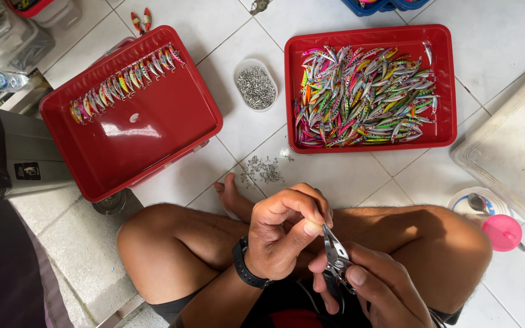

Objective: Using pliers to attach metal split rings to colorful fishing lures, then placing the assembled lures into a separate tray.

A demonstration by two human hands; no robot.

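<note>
Two hands meet over the crossed legs: the left hand pinches something too small to make out between thumb and fingertips, right at the nose of the small pliers that the right hand grips closed-fisted. From where I stand, the tiny piece could easily spring out of the pinch if the pliers twist off-line, and vanish among the loose metal bits scattered on the tiled floor ahead. Beyond those sit a tub of rings, a red tray heaped with colourful lures, and a red lid with a neat row of lures.
</note>
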